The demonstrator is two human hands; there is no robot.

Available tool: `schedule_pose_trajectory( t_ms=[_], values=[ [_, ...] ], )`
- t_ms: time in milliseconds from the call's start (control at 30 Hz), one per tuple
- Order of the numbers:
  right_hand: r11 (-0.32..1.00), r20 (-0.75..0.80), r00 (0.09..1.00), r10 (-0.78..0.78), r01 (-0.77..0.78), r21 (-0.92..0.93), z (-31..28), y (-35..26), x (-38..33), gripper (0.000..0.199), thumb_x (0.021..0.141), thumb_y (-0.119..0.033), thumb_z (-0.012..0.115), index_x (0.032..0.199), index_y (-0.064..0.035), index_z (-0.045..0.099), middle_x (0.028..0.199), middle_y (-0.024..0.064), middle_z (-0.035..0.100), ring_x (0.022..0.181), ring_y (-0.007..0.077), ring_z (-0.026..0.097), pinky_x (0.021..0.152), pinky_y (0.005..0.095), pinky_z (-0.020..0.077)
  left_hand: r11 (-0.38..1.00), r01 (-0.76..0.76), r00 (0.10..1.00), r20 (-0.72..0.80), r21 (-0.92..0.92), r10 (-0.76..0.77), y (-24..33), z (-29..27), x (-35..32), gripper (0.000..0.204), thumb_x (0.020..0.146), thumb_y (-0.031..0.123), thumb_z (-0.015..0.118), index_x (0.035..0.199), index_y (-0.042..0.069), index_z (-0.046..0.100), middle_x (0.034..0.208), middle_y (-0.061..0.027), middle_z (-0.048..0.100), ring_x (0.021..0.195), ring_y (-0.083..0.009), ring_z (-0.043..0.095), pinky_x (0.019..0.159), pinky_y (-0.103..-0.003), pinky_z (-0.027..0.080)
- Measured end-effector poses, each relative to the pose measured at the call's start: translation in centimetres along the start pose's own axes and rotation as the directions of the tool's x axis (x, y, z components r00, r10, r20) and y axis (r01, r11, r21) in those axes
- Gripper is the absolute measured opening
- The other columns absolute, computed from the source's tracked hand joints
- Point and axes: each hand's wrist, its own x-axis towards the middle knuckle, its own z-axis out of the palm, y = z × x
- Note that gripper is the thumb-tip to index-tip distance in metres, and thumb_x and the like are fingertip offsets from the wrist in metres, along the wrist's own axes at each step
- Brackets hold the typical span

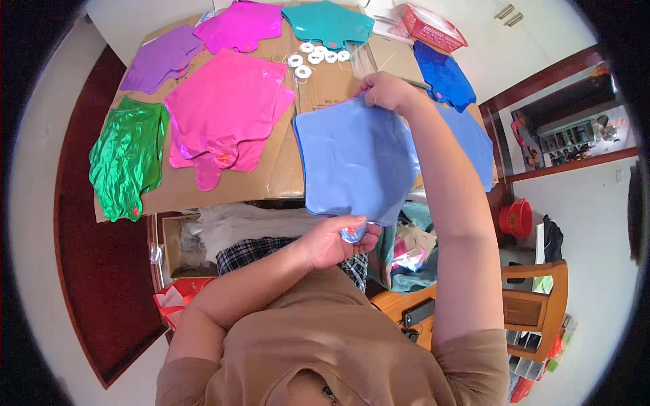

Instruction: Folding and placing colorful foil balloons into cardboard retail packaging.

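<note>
A flattened cardboard sheet [318, 95] covers my table. On it lie flat foil balloons: green [125, 159] at nine o'clock, pink [227, 111] centre, teal [328, 24] at twelve, beside white ribbon spools [315, 55].

A light blue foil balloon [355, 159] is held flat above the cardboard-covered counter [284, 172], the left hand [332, 240] pinching its neck and the right hand [386, 91] gripping its top edge, beside pink [227, 108], green [125, 159], purple [162, 57] and teal [328, 24] balloons.

Balloon [352, 159] held above cardboard [332, 88]; flat balloons [223, 115] left (ribbon rolls [315, 55] behind).
</note>
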Motion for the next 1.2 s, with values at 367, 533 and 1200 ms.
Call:
schedule_pose_trajectory(
  t_ms=[367,533,1200],
  values=[
    [0.994,0.044,0.998,-0.046,0.042,0.099,0.6,-0.8,-1.0,0.034,0.067,-0.003,0.057,0.098,-0.0008,0.067,0.082,0.0059,0.064,0.074,0.0142,0.058,0.068,0.0268,0.0475,0.989,0.020,0.978,-0.207,0.147,0.011,-0.3,1.0,0.5,0.024,0.087,0.022,0.064,0.100,0.003,0.059,0.094,-0.0083,0.062,0.084,-0.0172,0.059,0.079,-0.031,0.050],
    [0.996,-0.003,0.998,-0.059,0.059,0.072,0.9,-0.6,-0.6,0.032,0.068,-0.004,0.058,0.099,-0.0006,0.066,0.086,0.0080,0.066,0.076,0.0151,0.060,0.070,0.0280,0.0485,0.980,-0.004,0.966,-0.253,0.201,0.056,-0.2,1.7,0.5,0.021,0.088,0.024,0.064,0.097,0.006,0.060,0.085,-0.0044,0.060,0.076,-0.0145,0.056,0.073,-0.028,0.049],
    [0.775,0.071,0.987,0.141,-0.154,0.612,-0.7,1.7,0.5,0.037,0.076,0.003,0.056,0.113,0.0003,0.060,0.088,0.0061,0.063,0.074,0.0129,0.058,0.065,0.0258,0.0481,0.979,-0.023,0.928,-0.360,0.201,0.095,-0.2,1.8,1.0,0.017,0.093,0.022,0.056,0.088,0.006,0.059,0.080,-0.0029,0.057,0.070,-0.0108,0.051,0.064,-0.023,0.045]
  ],
)
